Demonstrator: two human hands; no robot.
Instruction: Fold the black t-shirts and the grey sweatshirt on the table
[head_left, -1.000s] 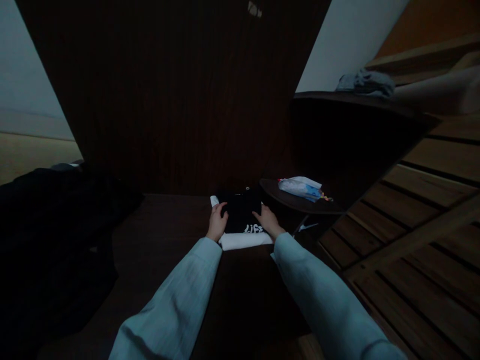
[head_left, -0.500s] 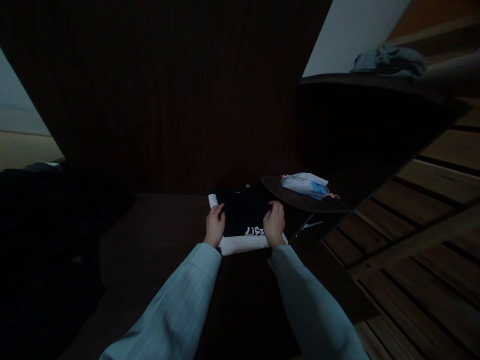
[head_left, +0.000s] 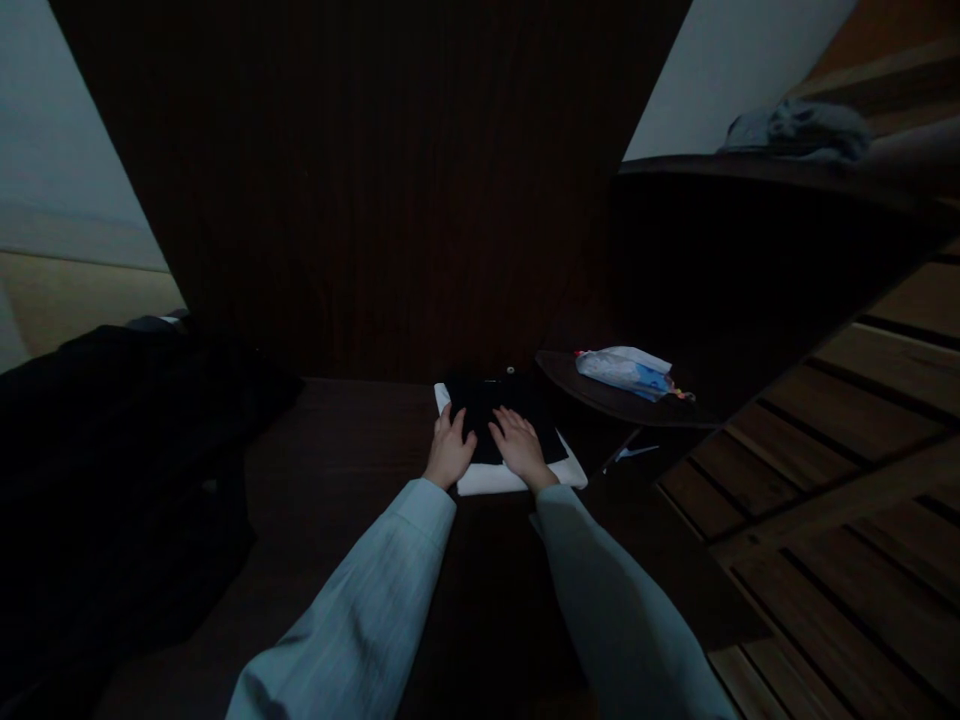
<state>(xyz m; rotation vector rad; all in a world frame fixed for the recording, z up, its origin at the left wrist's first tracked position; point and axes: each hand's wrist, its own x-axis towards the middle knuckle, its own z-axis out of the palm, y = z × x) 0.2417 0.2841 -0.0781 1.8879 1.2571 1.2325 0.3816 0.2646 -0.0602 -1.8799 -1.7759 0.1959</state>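
Note:
A folded black garment (head_left: 480, 392), perhaps a T-shirt, lies on top of a folded white cloth (head_left: 495, 479) on the dark wooden surface. My left hand (head_left: 450, 448) rests flat on the left part of the black garment, fingers spread. On its middle and right part lies my right hand (head_left: 520, 443), palm down with the fingers stretched out. The white cloth sticks out at the front edge and at both sides. The white lettering on the black garment is covered by my hands.
A dark pile of clothing (head_left: 135, 480) lies on the left. To the right, a low curved shelf (head_left: 600, 398) holds a white and blue plastic packet (head_left: 626, 372). Folded grey-blue clothing (head_left: 799, 130) sits on the upper shelf. Wooden slats (head_left: 862, 500) are at far right.
My right hand has moved left from the garment's right edge onto its middle. Both hands have flattened on the cloth, and the lettering is now covered. The view has shifted slightly.

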